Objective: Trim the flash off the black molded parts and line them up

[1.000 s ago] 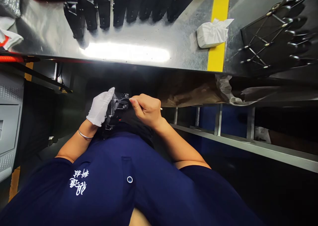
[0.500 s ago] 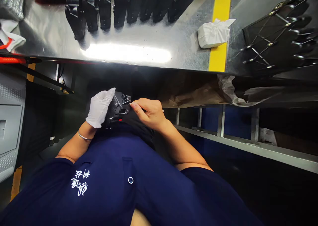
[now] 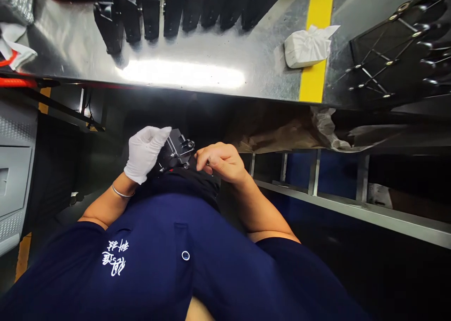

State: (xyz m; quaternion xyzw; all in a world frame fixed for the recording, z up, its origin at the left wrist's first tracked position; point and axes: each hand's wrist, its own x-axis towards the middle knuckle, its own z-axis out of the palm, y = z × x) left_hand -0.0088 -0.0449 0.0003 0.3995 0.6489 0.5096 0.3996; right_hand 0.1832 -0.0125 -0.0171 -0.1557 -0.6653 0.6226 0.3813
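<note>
My left hand point(image 3: 146, 154), in a white glove, is closed around the left side of a black molded part point(image 3: 179, 147) with raised ribs and round bosses. The part is held in front of my waist, below the bench edge. Just to the right of it is my bare right hand point(image 3: 221, 162), its fingers curled together and apart from the part. A small dark round end of a slender tool point(image 3: 208, 161) shows between those fingers; the rest of it is hidden, and I cannot tell its kind.
A metal bench point(image 3: 211, 53) runs across the top, with a row of black parts point(image 3: 151, 15) on it. A white wrapped bundle point(image 3: 306, 48) sits by yellow tape point(image 3: 320, 11). Larger black ribbed parts point(image 3: 384, 62) lie at right. Below the bench is a metal rack point(image 3: 338, 206).
My right hand has drawn back to the right from the part, and its fingers have turned and curled in. My left hand has tilted the black part and moved it slightly right.
</note>
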